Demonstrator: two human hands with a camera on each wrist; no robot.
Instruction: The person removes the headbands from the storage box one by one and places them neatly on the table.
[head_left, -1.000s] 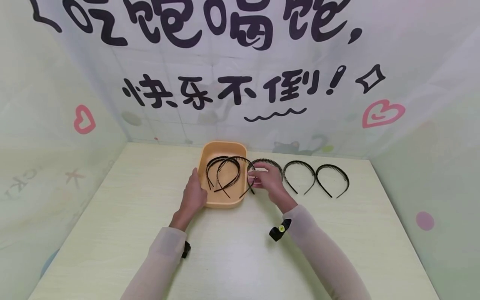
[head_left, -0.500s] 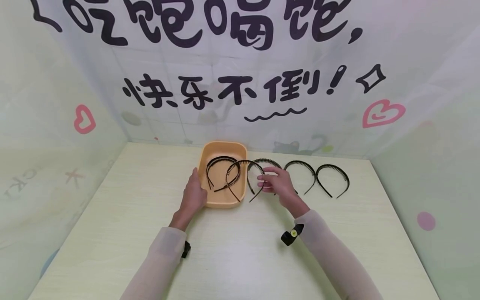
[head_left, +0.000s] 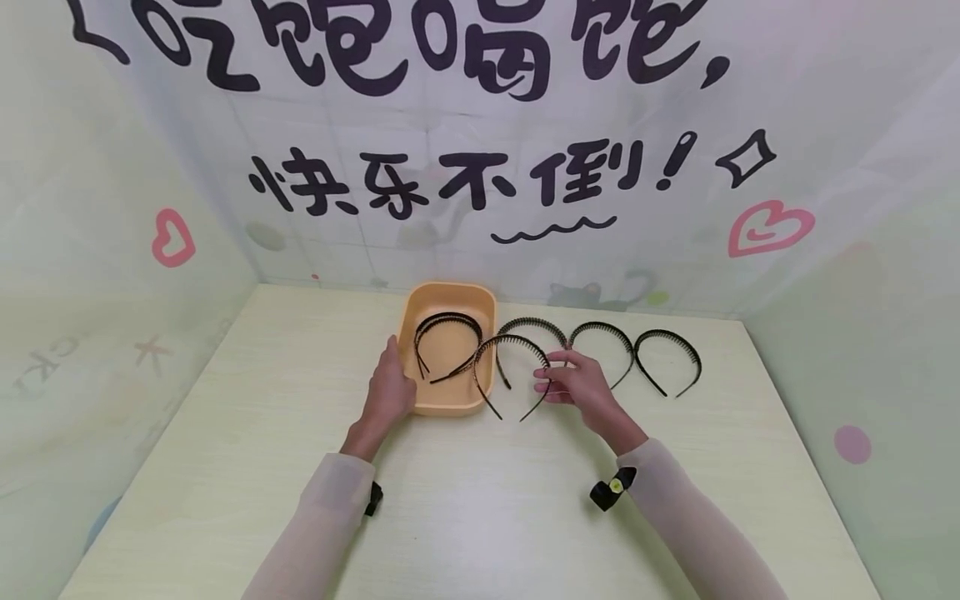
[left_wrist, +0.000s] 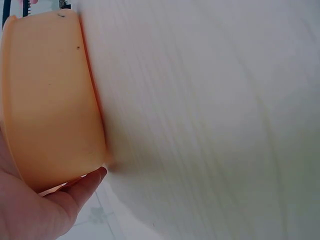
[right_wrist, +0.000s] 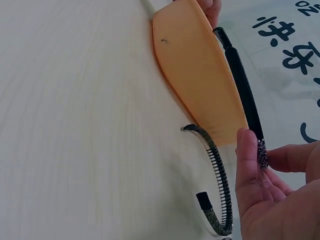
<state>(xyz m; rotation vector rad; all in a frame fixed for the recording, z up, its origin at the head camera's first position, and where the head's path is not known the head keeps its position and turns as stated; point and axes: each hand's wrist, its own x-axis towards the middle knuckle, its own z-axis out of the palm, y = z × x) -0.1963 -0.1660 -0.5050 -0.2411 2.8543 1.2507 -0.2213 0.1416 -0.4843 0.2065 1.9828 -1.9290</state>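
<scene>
In the head view my left hand [head_left: 390, 387] grips the left side of an orange plastic tray [head_left: 450, 297]. The left wrist view shows its fingers against the end wall of the tray [left_wrist: 50, 110]. Dark toothed headbands [head_left: 447, 316] lie overlapping inside. My right hand [head_left: 588, 387] pinches another headband [head_left: 512, 337] by its right arm, its left part crossing the tray's right rim in the head view. Seen from the right wrist, the held headband [right_wrist: 245, 90] is edge-on between thumb and fingers, its tip beside the tray.
Three more headbands stand in a row right of the tray: one beside it [head_left: 532, 321], a middle one [head_left: 600, 325] partly behind my right hand, and one at the far right [head_left: 669, 333]. A printed cloth wall [head_left: 420, 250] closes the back of the pale table [head_left: 465, 517].
My right hand has drawn the held headband from over the tray to the right and toward me. My left hand and the tray have stayed in place.
</scene>
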